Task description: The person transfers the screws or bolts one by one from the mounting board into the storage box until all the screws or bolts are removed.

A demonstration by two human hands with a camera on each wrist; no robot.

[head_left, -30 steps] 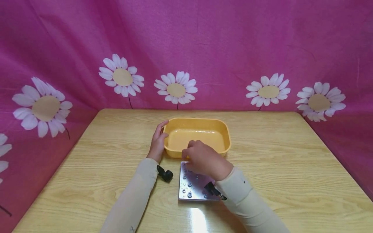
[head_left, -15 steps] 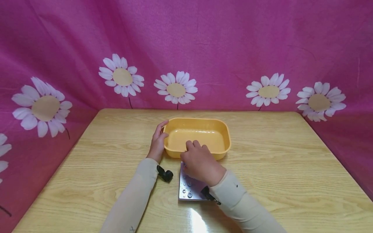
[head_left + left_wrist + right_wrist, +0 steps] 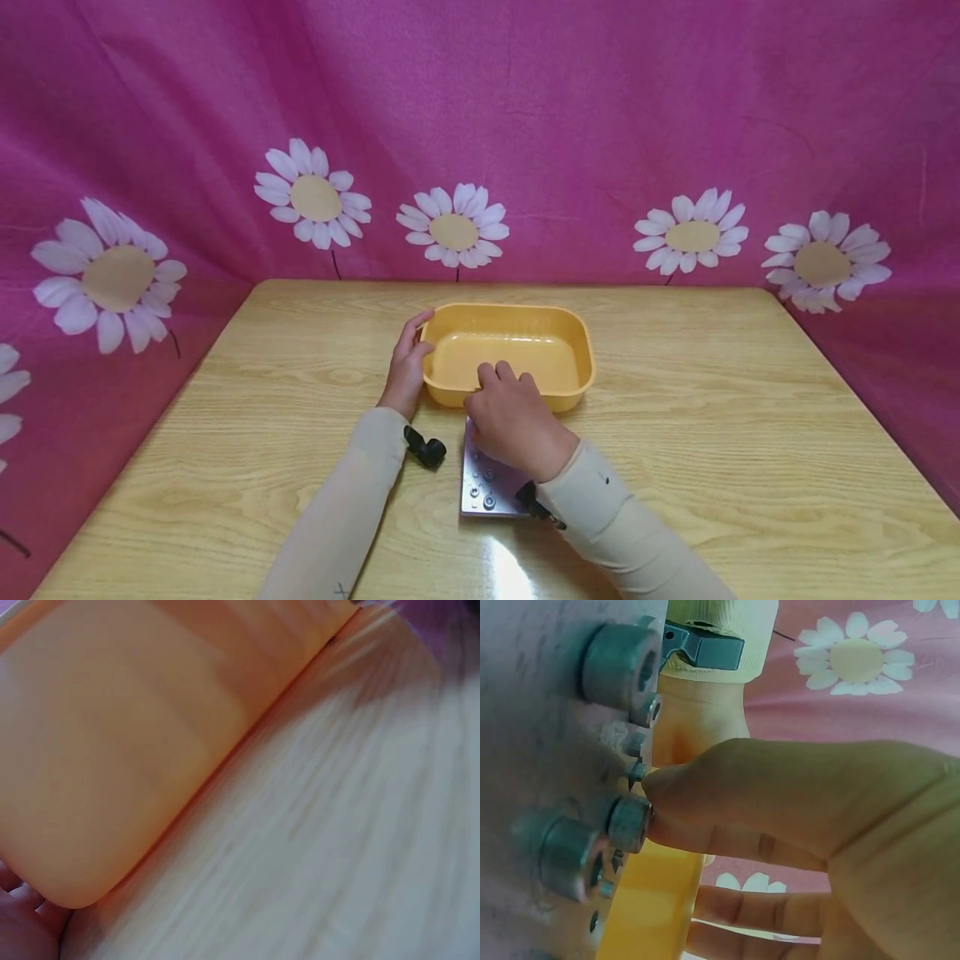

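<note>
A yellow plastic tub (image 3: 582, 392) stands on the table. My left hand (image 3: 406, 371) holds its left end, thumb at the rim and fingers along the outside; in the left wrist view only part of this hand shows by the tub's corner. In front of the tub lies a metal plate (image 3: 476, 487) set with socket-head screws of several sizes. Over the plate's far left part, my right hand (image 3: 519, 421) pinches at a small screw (image 3: 636, 771) with thumb and index finger. A thicker screw (image 3: 630, 823) sits right beside these fingertips. The other fingers stay extended toward the tub.
The wood-grain table (image 3: 735, 433) reaches to a pink curtain (image 3: 570, 125) printed with daisies at the back and sides. Black wrist cameras sit on both sleeves; the left camera (image 3: 427, 450) hangs low over the table.
My right hand has shifted slightly left and down over the plate, covering more of it, and its other fingers have spread a little. The left hand and tub stay put.
</note>
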